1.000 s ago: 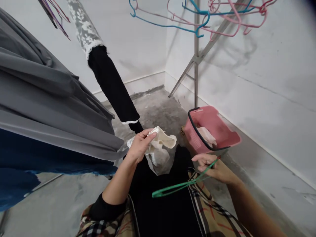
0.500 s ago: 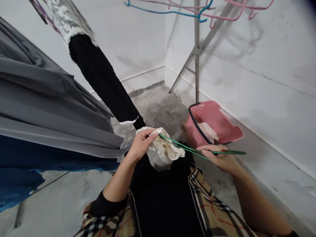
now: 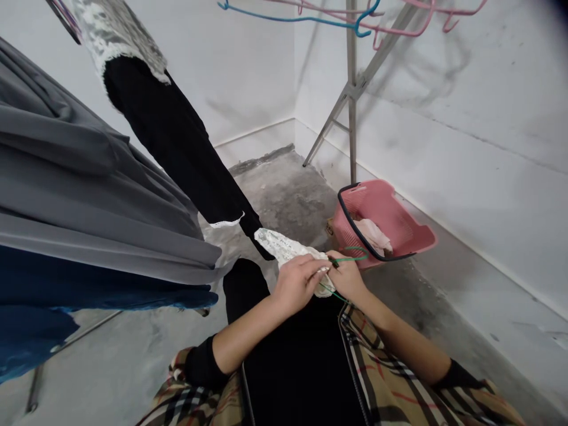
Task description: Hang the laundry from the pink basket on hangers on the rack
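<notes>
A white lacy garment [image 3: 284,245] stretches over my lap, bunched toward its right end. My left hand [image 3: 299,281] pinches that bunched edge between thumb and fingers. Close against it, my right hand [image 3: 348,277] is closed on a thin green clothes hanger [image 3: 352,258]. One green end sticks out to the right above the right hand, and another strand passes below the fingers beside the cloth. The two hands meet at the garment's edge, and they hide the middle of the hanger.
A pink basket [image 3: 410,228] with a pale pink cloth [image 3: 373,235] stands by the right wall. Grey fabric [image 3: 89,171] and black clothing with white lace [image 3: 164,130] hang at left. Pink and blue hangers [image 3: 293,19] hang overhead on a metal stand [image 3: 352,118].
My left hand has moved right with the white garment, and my right hand has come left with the hanger. The hands now meet, and the garment is drawn out longer.
</notes>
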Tool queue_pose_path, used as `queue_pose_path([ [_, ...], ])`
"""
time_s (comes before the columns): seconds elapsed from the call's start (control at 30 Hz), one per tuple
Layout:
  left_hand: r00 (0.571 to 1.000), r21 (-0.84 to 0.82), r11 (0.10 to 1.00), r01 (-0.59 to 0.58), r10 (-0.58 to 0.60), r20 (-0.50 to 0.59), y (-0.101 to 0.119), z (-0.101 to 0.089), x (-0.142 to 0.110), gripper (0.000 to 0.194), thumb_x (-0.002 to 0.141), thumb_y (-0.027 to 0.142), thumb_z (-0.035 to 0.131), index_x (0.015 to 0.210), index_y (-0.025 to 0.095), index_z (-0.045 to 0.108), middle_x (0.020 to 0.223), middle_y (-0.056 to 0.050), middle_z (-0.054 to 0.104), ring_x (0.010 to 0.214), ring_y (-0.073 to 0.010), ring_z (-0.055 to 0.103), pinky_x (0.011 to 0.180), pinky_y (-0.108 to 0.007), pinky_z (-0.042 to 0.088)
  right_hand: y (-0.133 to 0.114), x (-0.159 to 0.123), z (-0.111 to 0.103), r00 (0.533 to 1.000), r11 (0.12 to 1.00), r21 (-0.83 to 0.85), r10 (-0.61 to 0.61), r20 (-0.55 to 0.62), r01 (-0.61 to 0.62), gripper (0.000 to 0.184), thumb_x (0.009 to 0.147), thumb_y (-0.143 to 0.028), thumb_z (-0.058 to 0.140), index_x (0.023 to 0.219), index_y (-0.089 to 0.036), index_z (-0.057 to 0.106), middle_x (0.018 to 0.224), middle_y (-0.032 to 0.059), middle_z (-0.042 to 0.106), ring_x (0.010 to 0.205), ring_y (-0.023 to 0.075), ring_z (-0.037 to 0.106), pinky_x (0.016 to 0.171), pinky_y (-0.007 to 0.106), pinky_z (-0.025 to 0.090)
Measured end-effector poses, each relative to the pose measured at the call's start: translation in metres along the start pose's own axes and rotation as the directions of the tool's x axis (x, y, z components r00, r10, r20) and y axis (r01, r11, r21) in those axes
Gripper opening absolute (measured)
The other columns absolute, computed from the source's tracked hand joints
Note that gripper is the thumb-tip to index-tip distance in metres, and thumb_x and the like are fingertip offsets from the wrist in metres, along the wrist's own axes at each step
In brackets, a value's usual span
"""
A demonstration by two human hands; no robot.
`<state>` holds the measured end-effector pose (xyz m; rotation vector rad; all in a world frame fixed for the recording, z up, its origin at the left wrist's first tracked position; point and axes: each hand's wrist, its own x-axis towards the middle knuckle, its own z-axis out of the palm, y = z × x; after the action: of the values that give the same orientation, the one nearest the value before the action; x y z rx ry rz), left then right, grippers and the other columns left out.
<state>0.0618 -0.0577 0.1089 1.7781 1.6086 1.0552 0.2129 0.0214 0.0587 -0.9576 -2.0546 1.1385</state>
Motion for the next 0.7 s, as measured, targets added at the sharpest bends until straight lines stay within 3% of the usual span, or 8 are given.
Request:
queue_pose_path([
  [0.13,0.994,0.301,0.947,-0.113,0.108,0.032,0.002,-0.004,-0.004,0.03,0.094,0.03,0.048,0.114,0.02,0.068,0.083,-0.006,0.069,0.078,-0.0171,0.061,0.073,-0.028,0.047,0.005,0.007,0.006,0.99,0.99,0.139,0.053,-0.131,-0.034,0.021,0.077,-0.035,0.054,0.061,-0.02,0.054,0.055,-0.0011,0.055,0.054,0.0133,0.051,0.054,0.025,0.041],
  [0.27,0.961,0.652,0.726,-0.217,0.275,0.014,0.001,-0.027,0.002,0.027,0.092,0.025,0.052,0.113,0.021,0.067,0.095,-0.009,0.069,0.093,-0.0239,0.058,0.082,-0.038,0.044,-0.002,0.01,-0.005,0.991,0.987,0.158,0.022,-0.131,-0.001,0.032,0.079,-0.043,0.056,0.056,-0.021,0.052,0.052,-0.0011,0.052,0.051,0.0122,0.048,0.053,0.025,0.041],
  [0.37,0.945,0.766,0.597,-0.24,0.323,0.045,0.005,-0.043,0.01,0.03,0.088,0.023,0.057,0.117,0.023,0.064,0.112,-0.011,0.065,0.106,-0.028,0.053,0.092,-0.046,0.038,-0.008,0.016,-0.014,0.992,0.988,0.142,-0.04,-0.122,0.057,0.035,0.079,-0.046,0.058,0.055,-0.021,0.054,0.053,-0.0005,0.054,0.051,0.0125,0.049,0.054,0.026,0.042],
  [0.43,0.945,0.783,0.552,-0.286,0.297,0.136,0.01,-0.049,0.015,0.029,0.09,0.024,0.055,0.118,0.026,0.063,0.1,-0.008,0.066,0.093,-0.0231,0.057,0.087,-0.042,0.039,-0.011,0.022,-0.019,0.991,0.988,0.127,-0.077,-0.106,0.09,0.036,0.08,-0.047,0.058,0.055,-0.021,0.055,0.052,-0.0006,0.054,0.05,0.0125,0.048,0.053,0.026,0.042],
  [0.53,0.94,0.796,0.505,-0.334,0.243,0.24,0.014,-0.056,0.02,0.023,0.091,0.027,0.055,0.111,0.029,0.065,0.075,-0.001,0.061,0.069,-0.0176,0.053,0.064,-0.033,0.036,-0.013,0.027,-0.026,0.981,0.985,0.077,-0.145,-0.125,0.155,0.03,0.083,-0.045,0.059,0.065,-0.02,0.063,0.06,0.0011,0.06,0.058,0.0146,0.055,0.059,0.029,0.047],
  [0.6,0.946,0.818,0.483,-0.313,0.236,0.223,0.014,-0.06,0.02,0.022,0.09,0.028,0.056,0.11,0.03,0.066,0.072,0.0,0.061,0.065,-0.0175,0.051,0.058,-0.032,0.031,-0.01,0.025,-0.028,0.943,0.977,-0.033,-0.21,-0.258,0.209,0.021,0.082,-0.041,0.062,0.08,-0.02,0.068,0.081,0.005,0.066,0.079,0.0186,0.061,0.076,0.034,0.05],
  [0.7,0.958,0.855,0.459,-0.243,0.252,0.137,0.011,-0.068,0.018,0.023,0.092,0.028,0.054,0.111,0.03,0.066,0.071,0.0,0.061,0.062,-0.0172,0.05,0.055,-0.031,0.029,0.008,0.009,-0.024,0.788,0.966,-0.193,-0.251,-0.562,0.169,0.019,0.081,-0.035,0.064,0.093,-0.02,0.065,0.098,0.0087,0.062,0.1,0.0221,0.057,0.093,0.04,0.045],
])
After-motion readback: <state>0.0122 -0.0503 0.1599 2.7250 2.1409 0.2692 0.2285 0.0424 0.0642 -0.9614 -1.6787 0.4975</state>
